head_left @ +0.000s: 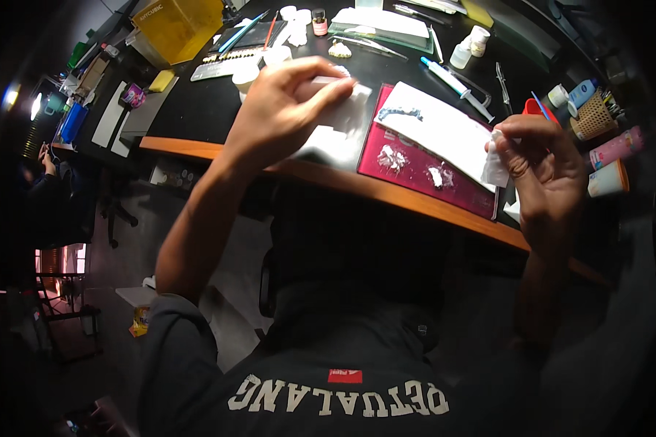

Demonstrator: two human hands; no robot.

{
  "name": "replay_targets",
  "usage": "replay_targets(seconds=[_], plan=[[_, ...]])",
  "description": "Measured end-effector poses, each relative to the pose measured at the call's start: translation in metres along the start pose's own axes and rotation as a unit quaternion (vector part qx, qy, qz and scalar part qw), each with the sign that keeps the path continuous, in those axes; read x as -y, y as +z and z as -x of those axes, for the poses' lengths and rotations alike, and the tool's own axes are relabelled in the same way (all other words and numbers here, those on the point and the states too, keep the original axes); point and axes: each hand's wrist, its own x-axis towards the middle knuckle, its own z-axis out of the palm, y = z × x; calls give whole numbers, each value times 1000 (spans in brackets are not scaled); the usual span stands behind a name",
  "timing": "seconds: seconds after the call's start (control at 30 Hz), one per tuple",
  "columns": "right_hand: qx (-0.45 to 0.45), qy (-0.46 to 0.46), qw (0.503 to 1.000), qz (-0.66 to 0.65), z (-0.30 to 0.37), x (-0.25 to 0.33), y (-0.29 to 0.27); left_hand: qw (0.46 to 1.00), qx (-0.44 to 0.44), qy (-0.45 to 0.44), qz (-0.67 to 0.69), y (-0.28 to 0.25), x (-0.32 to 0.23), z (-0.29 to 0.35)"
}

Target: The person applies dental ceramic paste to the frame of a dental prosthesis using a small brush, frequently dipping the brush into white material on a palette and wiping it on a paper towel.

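Note:
My left hand (277,109) is raised over the desk's near edge, thumb and forefinger curled toward each other. Something pale shows between those fingers, but blur hides what it is. Beneath it lies a shiny, translucent sheet (353,135). My right hand (543,164) pinches a crumpled piece of white tissue (496,167) between thumb and fingers. Beside it a long white pad (437,127) rests on a dark red board (375,149), with a blue-grey, arch-shaped piece (401,113) on the pad. Two heaps of white crumbs (392,157) are scattered along the board's near part.
A blue-and-white syringe (448,80) lies behind the pad. Tweezers (375,47), a small dark bottle (319,22) and white jars (479,40) stand or lie farther back. At right are a woven basket (592,116) and a pink tube (616,148). An orange edge (328,180) borders the desk.

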Motion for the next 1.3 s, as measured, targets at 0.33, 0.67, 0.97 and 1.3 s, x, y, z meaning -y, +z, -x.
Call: replay_targets(seconds=[0.33,0.67,0.97,1.3], plan=[[34,40,997,50,-28,-4,-9,992,101,5,-70,39,66,-154],[59,15,989,132,-22,-13,-25,970,154,8,-191,52,60,-152],[56,58,987,141,-45,-25,-11,949,113,197,-218,33,41,-146],[44,160,986,32,-68,-32,37,945,298,32,-133,9,21,-107]])
